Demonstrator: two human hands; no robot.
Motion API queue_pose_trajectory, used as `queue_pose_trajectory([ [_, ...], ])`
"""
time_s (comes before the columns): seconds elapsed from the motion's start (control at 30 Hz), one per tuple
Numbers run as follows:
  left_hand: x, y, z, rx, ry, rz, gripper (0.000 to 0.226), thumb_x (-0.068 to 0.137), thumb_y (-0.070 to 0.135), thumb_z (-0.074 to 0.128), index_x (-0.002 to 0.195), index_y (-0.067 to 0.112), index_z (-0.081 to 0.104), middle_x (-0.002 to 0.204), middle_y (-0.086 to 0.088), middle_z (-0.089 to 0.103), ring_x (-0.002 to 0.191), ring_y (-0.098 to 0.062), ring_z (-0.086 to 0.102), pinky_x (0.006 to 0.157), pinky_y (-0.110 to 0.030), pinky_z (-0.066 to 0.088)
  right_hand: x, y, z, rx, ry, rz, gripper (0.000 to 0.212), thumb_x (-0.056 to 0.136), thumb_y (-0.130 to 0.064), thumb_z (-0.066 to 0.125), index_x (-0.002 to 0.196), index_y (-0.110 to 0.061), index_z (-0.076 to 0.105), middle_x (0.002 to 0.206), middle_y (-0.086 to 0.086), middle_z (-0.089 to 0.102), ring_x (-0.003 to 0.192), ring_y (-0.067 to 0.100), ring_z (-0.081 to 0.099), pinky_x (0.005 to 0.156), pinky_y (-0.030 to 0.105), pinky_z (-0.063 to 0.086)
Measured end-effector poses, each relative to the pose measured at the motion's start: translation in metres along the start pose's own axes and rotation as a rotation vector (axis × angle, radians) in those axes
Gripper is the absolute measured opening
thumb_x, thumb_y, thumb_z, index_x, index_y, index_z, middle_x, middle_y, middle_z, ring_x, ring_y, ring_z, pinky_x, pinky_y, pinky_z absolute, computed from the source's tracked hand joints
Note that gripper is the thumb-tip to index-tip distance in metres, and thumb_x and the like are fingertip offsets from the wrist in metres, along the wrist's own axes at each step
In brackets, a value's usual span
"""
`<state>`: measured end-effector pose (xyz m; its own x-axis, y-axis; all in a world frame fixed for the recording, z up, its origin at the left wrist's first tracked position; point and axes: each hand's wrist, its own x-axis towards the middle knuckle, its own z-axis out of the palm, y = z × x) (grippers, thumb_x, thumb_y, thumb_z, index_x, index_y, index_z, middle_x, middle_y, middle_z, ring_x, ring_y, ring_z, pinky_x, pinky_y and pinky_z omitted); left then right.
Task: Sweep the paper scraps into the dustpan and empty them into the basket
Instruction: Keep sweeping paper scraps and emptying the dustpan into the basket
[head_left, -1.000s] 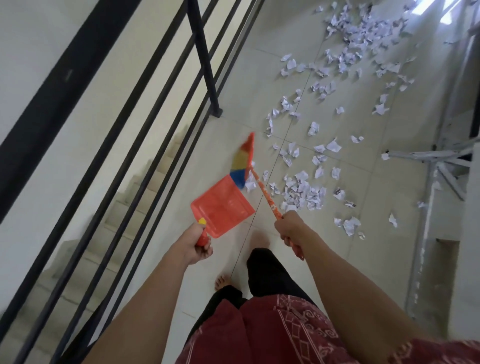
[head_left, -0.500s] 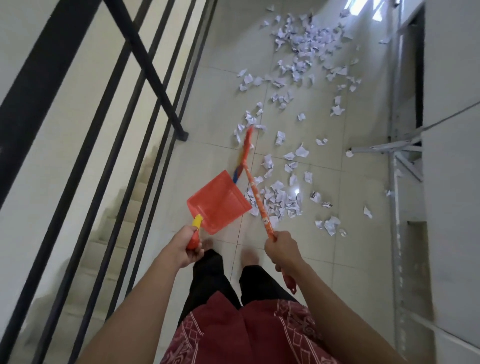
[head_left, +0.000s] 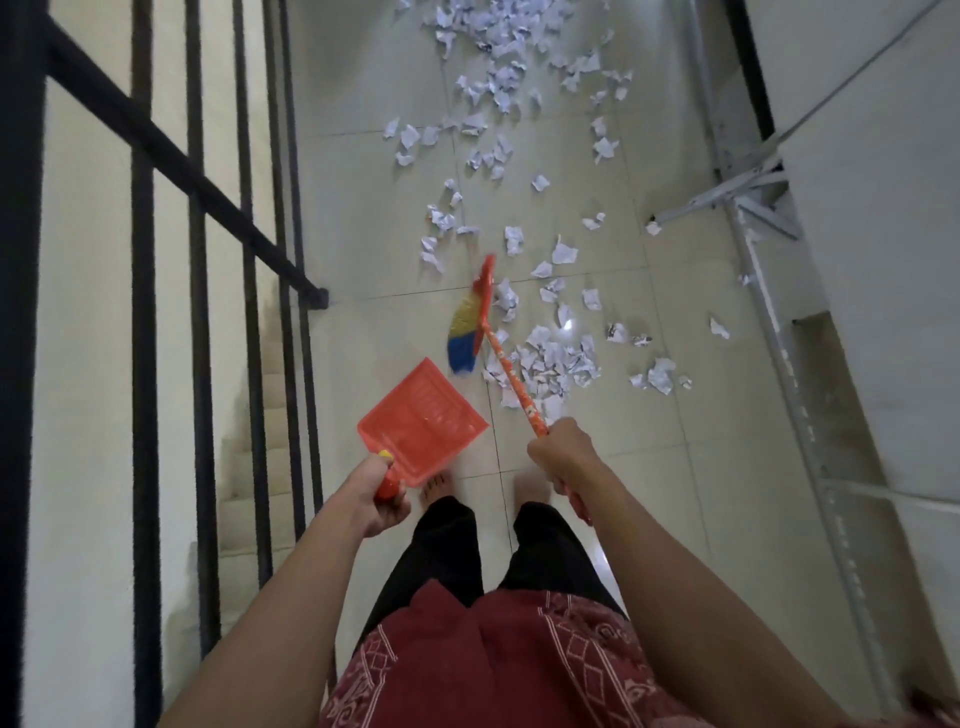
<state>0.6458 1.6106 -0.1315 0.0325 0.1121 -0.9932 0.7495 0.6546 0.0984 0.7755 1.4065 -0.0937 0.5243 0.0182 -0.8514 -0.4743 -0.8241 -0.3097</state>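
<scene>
White paper scraps (head_left: 550, 364) lie in a small heap on the tiled floor just ahead of my feet, and several more trail off toward the far end. My left hand (head_left: 382, 493) grips the handle of a red dustpan (head_left: 423, 421), held in the air with its pan empty. My right hand (head_left: 563, 454) grips the orange handle of a small broom (head_left: 467, 327) with yellow and blue bristles. The bristles sit left of the heap, beyond the dustpan. No basket is in view.
A black stair railing (head_left: 249, 260) runs along the left, with stairs (head_left: 270, 447) dropping behind it. A grey metal frame (head_left: 769, 291) lines the wall on the right. My bare feet (head_left: 436, 486) stand on the tiles below the dustpan.
The view swung left and down. The broom head swung from the left of the heap across to beyond it, and the dustpan stayed raised in my left hand.
</scene>
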Motion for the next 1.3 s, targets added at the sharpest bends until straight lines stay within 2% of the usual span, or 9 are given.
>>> queue_pose_trajectory([
  [0.1,0.004,0.005,0.006,0.076,-0.003,-0.010,0.025,0.094,0.017,0.038,0.070,0.014,0.047,0.054,-0.001,0.039,0.045,-0.011,0.037,0.040,-0.015,0.040,-0.011,0.034,-0.004,0.004,0.070,0.072,0.021,0.082,-0.008,0.053,0.103,-0.007,0.048,0.089,0.009,0.054,0.073,0.023,0.054,0.049,0.026,0.040],
  [0.23,0.010,0.007,0.019,0.112,-0.023,-0.029,0.021,0.090,0.014,0.038,0.071,0.013,0.047,0.044,0.000,0.041,0.030,-0.009,0.038,0.034,-0.014,0.038,-0.021,0.062,-0.005,0.006,0.131,0.127,0.022,0.088,-0.018,0.059,0.099,-0.011,0.042,0.082,0.002,0.045,0.070,0.020,0.052,0.056,0.029,0.044],
  [0.4,0.018,0.005,0.040,0.151,-0.083,-0.015,0.019,0.091,0.012,0.039,0.080,0.010,0.054,0.042,-0.001,0.048,0.029,-0.007,0.042,0.030,-0.011,0.032,-0.027,0.087,0.000,0.119,0.210,0.154,0.014,0.082,-0.011,0.053,0.095,-0.005,0.050,0.084,0.008,0.054,0.063,0.021,0.053,0.055,0.032,0.048],
  [0.6,0.036,0.006,0.070,0.239,-0.077,0.032,0.018,0.094,0.011,0.034,0.094,0.009,0.053,0.057,-0.005,0.044,0.030,-0.007,0.041,0.031,-0.011,0.031,-0.036,0.131,0.011,0.218,0.348,0.108,0.016,0.089,-0.012,0.043,0.097,-0.006,0.056,0.087,0.010,0.059,0.074,0.029,0.059,0.063,0.039,0.054],
  [0.7,0.047,0.010,0.077,0.312,-0.047,0.031,0.018,0.092,0.008,0.032,0.087,0.011,0.049,0.063,-0.005,0.039,0.029,-0.007,0.039,0.031,-0.009,0.025,-0.030,0.152,0.009,0.116,0.443,0.096,0.022,0.096,-0.012,0.040,0.113,-0.005,0.053,0.088,0.006,0.057,0.082,0.031,0.059,0.065,0.035,0.047],
  [0.83,0.055,0.008,0.086,0.397,-0.028,0.002,0.022,0.089,0.005,0.029,0.080,0.012,0.048,0.060,-0.005,0.039,0.032,-0.007,0.030,0.032,-0.007,0.018,-0.001,0.176,-0.017,-0.046,0.559,0.151,0.048,0.096,-0.010,0.041,0.144,-0.009,0.039,0.108,0.020,0.064,0.097,0.039,0.064,0.070,0.034,0.043],
  [0.97,0.059,-0.002,0.100,0.452,0.003,0.001,0.021,0.091,0.007,0.028,0.084,0.008,0.048,0.060,-0.007,0.041,0.028,-0.008,0.030,0.030,-0.008,0.019,0.046,0.193,-0.062,-0.168,0.577,0.234,0.060,0.095,-0.008,0.047,0.152,-0.009,0.029,0.122,0.023,0.060,0.111,0.041,0.061,0.090,0.041,0.050],
  [1.2,0.075,-0.025,0.125,0.383,0.060,-0.041,0.022,0.093,0.011,0.028,0.084,0.008,0.048,0.051,-0.006,0.044,0.025,-0.007,0.033,0.028,-0.007,0.020,0.113,0.198,-0.098,-0.136,0.480,0.302,0.044,0.094,-0.010,0.056,0.137,-0.004,0.048,0.125,0.016,0.061,0.112,0.032,0.062,0.086,0.035,0.051],
  [1.3,0.085,-0.034,0.141,0.353,0.046,-0.058,0.020,0.092,0.010,0.028,0.088,0.010,0.048,0.043,-0.004,0.045,0.024,-0.007,0.034,0.026,-0.008,0.017,0.121,0.205,-0.104,-0.196,0.389,0.317,0.044,0.094,-0.009,0.053,0.137,-0.003,0.046,0.126,0.015,0.060,0.114,0.031,0.061,0.082,0.034,0.048],
])
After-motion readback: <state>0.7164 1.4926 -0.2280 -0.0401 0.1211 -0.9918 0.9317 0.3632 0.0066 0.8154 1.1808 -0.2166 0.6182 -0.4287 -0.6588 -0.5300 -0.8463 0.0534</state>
